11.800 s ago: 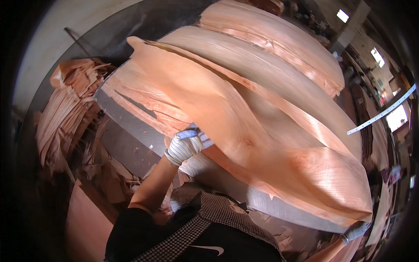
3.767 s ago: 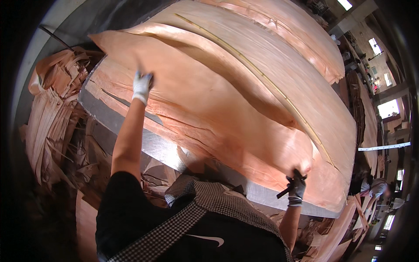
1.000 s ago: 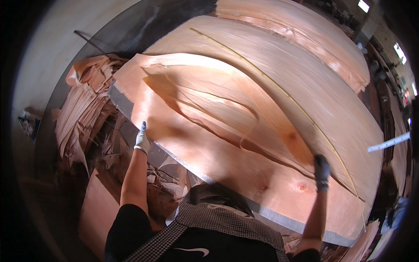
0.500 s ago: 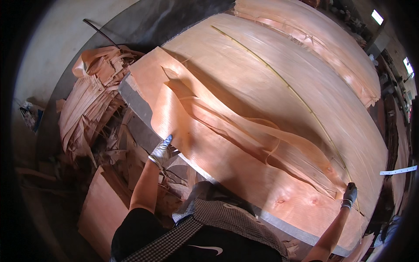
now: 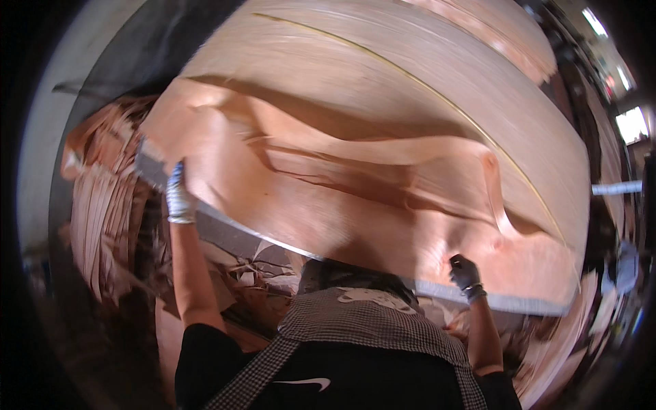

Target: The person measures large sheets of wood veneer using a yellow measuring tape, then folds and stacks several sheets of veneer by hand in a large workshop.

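Note:
A wavy, torn sheet of reddish wood veneer [image 5: 328,212] lies along the near side of a broad pale stack of veneer [image 5: 383,89]. My left hand [image 5: 180,198], in a whitish glove with blue fingertips, is closed at the sheet's near left edge, its thumb side along the wood. In a dark glove, my right hand [image 5: 466,273] is curled into a fist over the sheet's near right part; what it holds, if anything, is hidden. A thin yellow strip [image 5: 403,72] runs lengthwise over the stack, beyond the raised folds. Motion blurs both hands somewhat.
A grey board edge [image 5: 492,298] shows under the veneer, close to my body. Bundled veneer scraps [image 5: 106,219] are heaped at the left, with more broken pieces below the edge. Another veneer stack [image 5: 506,34] stands at the far right.
My right hand has left the right end of the yellow strip and come leftward and nearer. The sheet's far fold has risen and bulges at the right. The whole view has shifted.

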A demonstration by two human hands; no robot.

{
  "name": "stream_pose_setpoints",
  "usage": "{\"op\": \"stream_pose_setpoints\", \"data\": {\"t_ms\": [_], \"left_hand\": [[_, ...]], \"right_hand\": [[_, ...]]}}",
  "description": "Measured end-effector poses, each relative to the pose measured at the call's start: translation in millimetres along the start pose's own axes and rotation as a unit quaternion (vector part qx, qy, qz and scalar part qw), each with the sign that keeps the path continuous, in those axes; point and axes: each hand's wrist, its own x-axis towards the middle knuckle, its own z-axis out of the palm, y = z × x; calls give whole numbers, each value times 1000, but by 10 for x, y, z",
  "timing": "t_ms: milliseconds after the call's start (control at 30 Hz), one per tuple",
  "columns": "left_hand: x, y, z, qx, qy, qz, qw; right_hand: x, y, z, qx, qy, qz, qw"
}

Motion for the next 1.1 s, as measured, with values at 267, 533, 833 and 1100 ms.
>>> {"op": "stream_pose_setpoints", "data": {"t_ms": [267, 533, 833, 1100], "left_hand": [[945, 195, -202, 128, -54, 94, 986], [1495, 382, -178, 159, -54, 2, 986], [170, -800, -735, 63, -26, -145, 987], [-471, -1204, -654, -854, 171, -340, 354]], "right_hand": [[-864, 929, 625, 568, 88, 230, 785], [-772, 1512, 366, 709, 297, 67, 637], [-701, 2031, -431, 640, 466, 177, 584], [-593, 1949, -460, 343, 550, 339, 682]]}}
